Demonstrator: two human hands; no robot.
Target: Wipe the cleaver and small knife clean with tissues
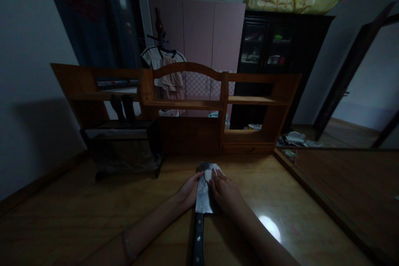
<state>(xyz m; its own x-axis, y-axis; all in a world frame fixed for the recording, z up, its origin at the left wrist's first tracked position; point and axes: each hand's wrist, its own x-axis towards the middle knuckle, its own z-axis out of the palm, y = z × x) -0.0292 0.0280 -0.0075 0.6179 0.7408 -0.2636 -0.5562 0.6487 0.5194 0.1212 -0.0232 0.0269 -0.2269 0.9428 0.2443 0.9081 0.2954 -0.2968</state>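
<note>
at lower centre of the frame: a cleaver (202,201) over the table (149,228), broad grey blade pointing up-frame, black riveted handle (198,237) running down to the bottom edge. whether it rests on the wood or is held just above, cannot tell.

left hand (188,193) at the blade's left side, closed on its edge; thumb near the top face, other fingers partly hidden. band (127,243) round that forearm. right hand (228,192) on the blade's right side, fingers bent and drawn together on a white cloth (208,175), pressed to the upper part of the blade. cloth or tissue: too dim to be sure.

left of frame, mid-height: dark knife holder (123,151) standing on the table, two black handles (128,108) upright from its top. across the middle, wooden shelf unit (188,137), arched at centre, small drawer at its lower right. round glare on the table, right of the right forearm.

background, dim: pink wardrobe (198,29) upper centre, hung clothes (172,72) before it; black cabinet (304,54) upper right, yellow bags (314,1) on top.
</note>
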